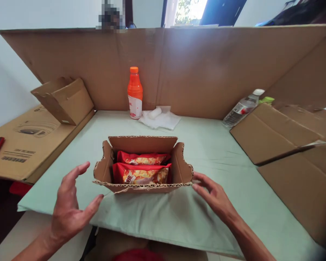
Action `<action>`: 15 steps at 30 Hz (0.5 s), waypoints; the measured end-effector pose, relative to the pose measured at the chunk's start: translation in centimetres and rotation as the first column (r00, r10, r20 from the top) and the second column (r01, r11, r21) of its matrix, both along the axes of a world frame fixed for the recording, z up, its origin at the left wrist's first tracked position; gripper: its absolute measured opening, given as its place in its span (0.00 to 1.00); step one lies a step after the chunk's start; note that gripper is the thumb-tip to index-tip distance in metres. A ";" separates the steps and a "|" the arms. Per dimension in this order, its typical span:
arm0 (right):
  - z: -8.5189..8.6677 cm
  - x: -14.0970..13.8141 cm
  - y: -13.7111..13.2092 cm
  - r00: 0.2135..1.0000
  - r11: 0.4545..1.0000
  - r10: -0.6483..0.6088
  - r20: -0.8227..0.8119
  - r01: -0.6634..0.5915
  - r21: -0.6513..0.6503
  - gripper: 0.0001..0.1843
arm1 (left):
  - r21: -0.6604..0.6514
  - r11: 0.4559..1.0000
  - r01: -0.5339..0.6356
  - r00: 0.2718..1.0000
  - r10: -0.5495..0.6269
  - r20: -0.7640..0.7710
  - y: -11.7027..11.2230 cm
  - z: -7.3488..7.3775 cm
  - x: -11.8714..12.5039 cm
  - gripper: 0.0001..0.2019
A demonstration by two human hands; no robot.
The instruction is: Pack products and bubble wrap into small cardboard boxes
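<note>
Left grip (pixel 70 208): the bare hand is spread, thumb and fingers wide apart, with nothing held; it lies to the left of an open cardboard box (pixel 182 163), its thumb tip near the front left corner. Right grip (pixel 216 197): the fingers are loosely curved and the thumb is slightly separated, just beside the front right corner of the same box; whether the fingertips touch the cardboard is hard to tell from this angle. The box stands between the two grips, its top open and its cut edges ragged. Inside it, the front red packet (pixel 141 174) and the rear red packet (pixel 143 158) sit one behind the other, both printed with food pictures. The surface (pixel 206 145) beneath is covered with pale green cloth. Beyond both grips, near the rear edge, an orange bottle (pixel 135 92) stands upright beside a white sheet (pixel 168 122). Well beyond the right grip and farther right, a clear bottle (pixel 240 110) leans near folded cardboard (pixel 271 132). Beyond the left grip and farther left, a small carton (pixel 73 101) rests tilted on a flat printed box (pixel 35 145). A tall cardboard panel (pixel 206 69) closes the far side.
</note>
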State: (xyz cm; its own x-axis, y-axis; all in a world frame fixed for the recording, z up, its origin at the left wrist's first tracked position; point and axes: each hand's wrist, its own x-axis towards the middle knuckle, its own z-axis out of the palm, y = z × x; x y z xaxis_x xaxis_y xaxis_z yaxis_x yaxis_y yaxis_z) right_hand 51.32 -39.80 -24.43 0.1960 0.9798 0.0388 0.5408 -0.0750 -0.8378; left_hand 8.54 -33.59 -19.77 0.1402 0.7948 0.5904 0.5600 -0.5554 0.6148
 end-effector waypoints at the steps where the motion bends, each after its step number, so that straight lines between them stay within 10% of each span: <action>1: 0.1 -0.3 -1.4 0.999 0.999 0.034 -0.019 -0.034 -0.025 0.26 | -0.126 0.991 -0.037 0.999 0.040 0.021 0.2 -1.4 -0.2 0.44; 6: 0.3 -4.6 -2.7 0.987 0.987 0.162 -0.002 -0.162 -0.022 0.33 | -0.503 0.864 0.012 0.995 -0.058 -0.077 1.8 -5.7 1.5 0.22; 10: 0.9 -6.7 0.8 0.987 0.986 0.159 0.008 -0.159 0.050 0.31 | -0.594 0.787 0.164 0.968 -0.243 -0.055 4.3 -5.1 4.3 0.13; 15: 0.6 -6.5 4.8 0.996 0.996 0.082 0.018 -0.083 0.037 0.27 | -0.530 0.838 0.129 0.992 -0.109 0.070 8.8 -5.2 7.7 0.20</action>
State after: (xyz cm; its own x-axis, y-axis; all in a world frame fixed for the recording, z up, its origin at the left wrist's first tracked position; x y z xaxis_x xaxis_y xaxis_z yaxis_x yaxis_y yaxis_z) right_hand 44.82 -35.02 -23.87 0.1139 0.9904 0.0784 0.5576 0.0016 -0.8301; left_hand 16.19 -24.74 -24.93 0.2414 0.9665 0.0872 0.4829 -0.1975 0.8531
